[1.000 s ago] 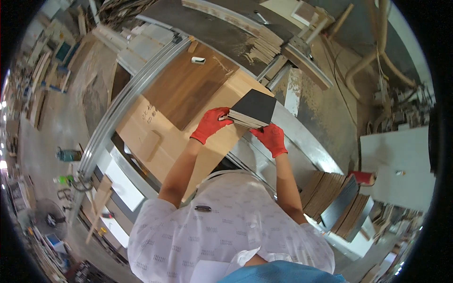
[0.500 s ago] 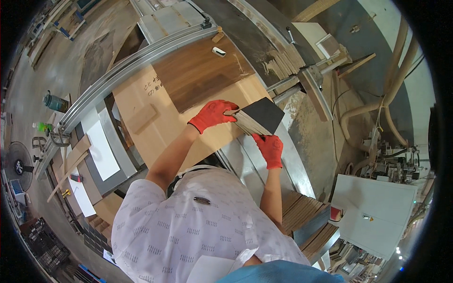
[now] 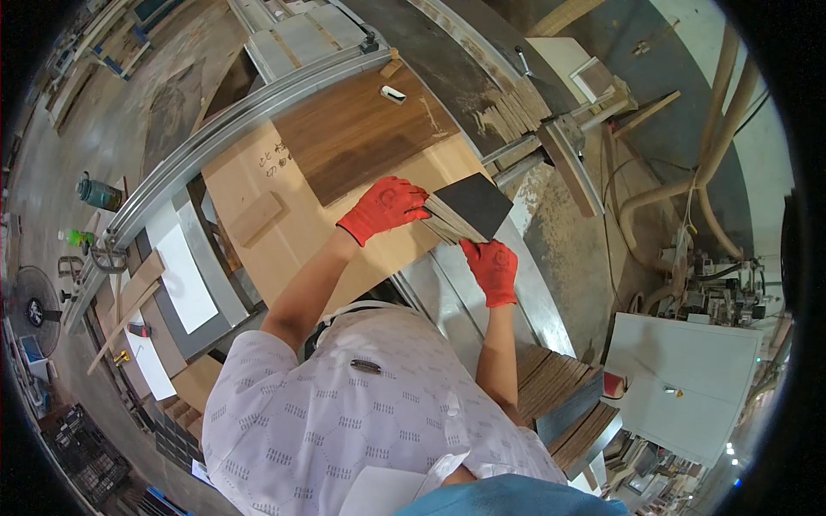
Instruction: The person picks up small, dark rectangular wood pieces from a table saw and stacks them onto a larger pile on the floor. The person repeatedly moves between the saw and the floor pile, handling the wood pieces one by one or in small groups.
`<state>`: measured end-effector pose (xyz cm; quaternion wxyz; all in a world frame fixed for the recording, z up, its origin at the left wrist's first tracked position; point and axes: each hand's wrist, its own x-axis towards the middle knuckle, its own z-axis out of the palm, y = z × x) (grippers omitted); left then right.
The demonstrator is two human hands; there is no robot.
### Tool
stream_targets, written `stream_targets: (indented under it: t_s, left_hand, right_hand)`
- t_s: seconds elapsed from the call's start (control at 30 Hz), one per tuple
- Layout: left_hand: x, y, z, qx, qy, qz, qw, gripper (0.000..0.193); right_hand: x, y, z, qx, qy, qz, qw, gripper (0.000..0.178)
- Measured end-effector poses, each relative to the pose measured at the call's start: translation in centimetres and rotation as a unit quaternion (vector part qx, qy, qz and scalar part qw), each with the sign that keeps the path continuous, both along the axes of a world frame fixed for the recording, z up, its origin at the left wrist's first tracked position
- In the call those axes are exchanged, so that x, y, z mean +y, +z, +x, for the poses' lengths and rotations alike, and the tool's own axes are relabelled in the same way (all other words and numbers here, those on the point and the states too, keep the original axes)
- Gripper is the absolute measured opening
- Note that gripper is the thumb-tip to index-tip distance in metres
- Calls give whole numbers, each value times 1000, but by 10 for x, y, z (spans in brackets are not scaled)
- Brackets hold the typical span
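My left hand point(image 3: 385, 209), in a red glove, is closed at the left end of a small stack of boards point(image 3: 475, 205). The top board has a dark, nearly black face, and pale layered edges show along the side toward me. My right hand point(image 3: 491, 271), gloved in red too, grips the near corner of the same stack, its fingertips partly hidden beneath it. The stack is held tilted above the right edge of a light wood panel point(image 3: 297, 228) and the grey metal machine table point(image 3: 447, 284).
A dark brown wood panel point(image 3: 353, 138) lies on the light one, with a small white-and-black object point(image 3: 393, 94) on top. Nearby lies a wooden block point(image 3: 258, 218). A metal rail point(image 3: 194, 146) runs along the left. Board stacks point(image 3: 555, 387) and a white cabinet point(image 3: 680, 378) stand right.
The board stack and my left hand have shifted slightly left, and the view has moved a little. Both hands keep their hold on the stack.
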<state>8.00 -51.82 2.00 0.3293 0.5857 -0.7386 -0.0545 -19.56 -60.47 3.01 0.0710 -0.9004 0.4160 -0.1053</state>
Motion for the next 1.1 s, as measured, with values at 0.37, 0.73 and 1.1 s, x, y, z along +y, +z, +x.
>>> stream_targets:
  t_s: [0.37,0.73,1.1]
  left_hand:
    - [1,6,-3,-11,20,-8,1000,29]
    - [2,15,-4,1,28,-7,1000,28]
    - [6,40,-8,113,35,-54,992,31]
  right_hand:
    - [-4,3,-6,-22,-18,58,998,49]
    - [-2,23,-4,-14,-18,60,998,46]
    - [5,59,-4,-72,0,102,992,44]
